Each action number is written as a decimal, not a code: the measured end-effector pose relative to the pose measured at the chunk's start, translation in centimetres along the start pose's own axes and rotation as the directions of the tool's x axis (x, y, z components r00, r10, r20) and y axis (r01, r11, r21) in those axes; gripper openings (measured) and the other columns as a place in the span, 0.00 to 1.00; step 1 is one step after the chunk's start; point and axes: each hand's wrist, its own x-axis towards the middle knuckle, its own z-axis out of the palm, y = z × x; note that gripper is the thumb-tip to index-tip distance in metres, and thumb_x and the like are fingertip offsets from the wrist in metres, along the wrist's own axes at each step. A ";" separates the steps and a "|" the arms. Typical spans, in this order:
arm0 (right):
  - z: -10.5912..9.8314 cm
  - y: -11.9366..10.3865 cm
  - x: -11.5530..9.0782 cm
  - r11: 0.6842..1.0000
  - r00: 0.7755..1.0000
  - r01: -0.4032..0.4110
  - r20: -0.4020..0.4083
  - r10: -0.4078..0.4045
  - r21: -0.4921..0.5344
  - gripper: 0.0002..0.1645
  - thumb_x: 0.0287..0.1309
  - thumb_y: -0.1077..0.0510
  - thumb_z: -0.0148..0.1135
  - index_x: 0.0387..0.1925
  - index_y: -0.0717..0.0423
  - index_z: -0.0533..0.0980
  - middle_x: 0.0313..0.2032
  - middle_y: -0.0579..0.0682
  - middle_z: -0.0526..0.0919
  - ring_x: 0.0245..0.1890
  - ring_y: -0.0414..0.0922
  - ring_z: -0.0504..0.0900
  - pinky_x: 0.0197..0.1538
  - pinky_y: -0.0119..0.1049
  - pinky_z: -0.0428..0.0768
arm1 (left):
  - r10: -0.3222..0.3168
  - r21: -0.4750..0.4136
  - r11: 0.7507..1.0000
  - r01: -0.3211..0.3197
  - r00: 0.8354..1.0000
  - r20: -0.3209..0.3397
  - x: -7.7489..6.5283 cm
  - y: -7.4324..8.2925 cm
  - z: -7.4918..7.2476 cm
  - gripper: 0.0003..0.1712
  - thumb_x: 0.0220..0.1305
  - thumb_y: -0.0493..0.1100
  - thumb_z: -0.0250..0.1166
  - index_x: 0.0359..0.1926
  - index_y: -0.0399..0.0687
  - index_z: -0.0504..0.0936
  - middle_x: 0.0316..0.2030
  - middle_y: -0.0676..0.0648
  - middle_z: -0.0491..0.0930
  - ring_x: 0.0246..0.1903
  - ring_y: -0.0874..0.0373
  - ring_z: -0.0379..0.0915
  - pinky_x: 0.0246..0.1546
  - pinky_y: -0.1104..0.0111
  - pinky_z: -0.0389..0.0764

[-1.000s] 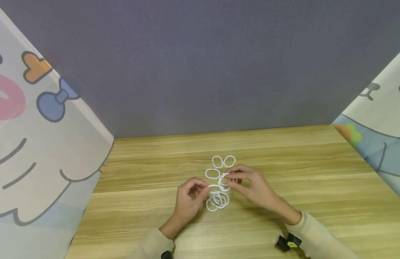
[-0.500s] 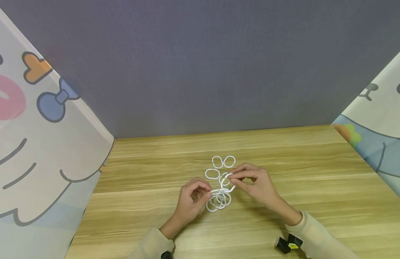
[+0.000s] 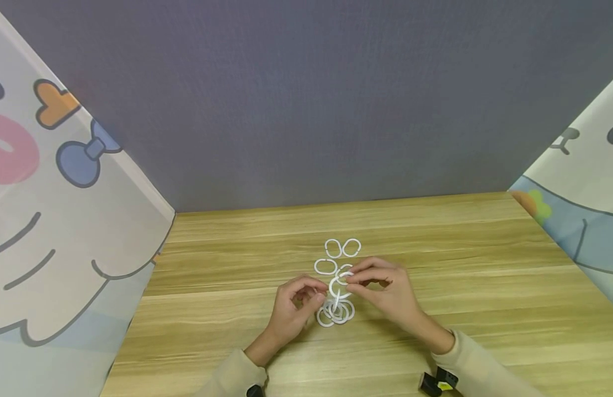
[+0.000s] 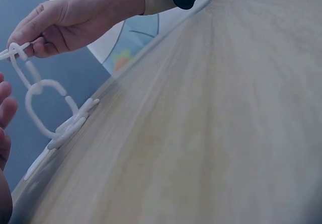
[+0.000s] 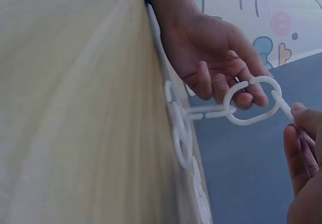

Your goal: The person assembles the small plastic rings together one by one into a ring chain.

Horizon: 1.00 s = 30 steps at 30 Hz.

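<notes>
Right wrist; right grip (image 5: 308, 178) pinches white ring (image 5: 284, 106); linked rings (image 5: 247, 122) hang below; left grip (image 5: 209, 48) relaxed, near them

My spot: wood-grain table (image 3: 227, 242), plain grey wall (image 3: 306, 110) behind.
I've got a cartoon-printed left panel (image 3: 112, 220), pink spot (image 3: 22, 150) and blue bow (image 3: 83, 161) on it, white-and-blue right panel (image 3: 579, 182) opposite, pale sheen on the table's near side.

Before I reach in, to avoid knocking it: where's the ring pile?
In the head view, the pile lies on the table, just right of the left grip and lower in frame than the right grip.
</notes>
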 end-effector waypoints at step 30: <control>0.8 1.6 -0.6 0.981 0.997 0.075 -0.008 -0.078 -0.180 0.18 0.52 0.79 0.78 0.38 0.57 0.90 0.41 0.55 0.90 0.36 0.41 0.87 0.36 0.31 0.88 | -0.177 0.067 0.979 0.190 0.970 -0.169 0.0 0.6 0.3 0.03 0.72 0.29 0.72 0.43 0.30 0.88 0.32 0.37 0.86 0.31 0.69 0.78 0.27 0.77 0.75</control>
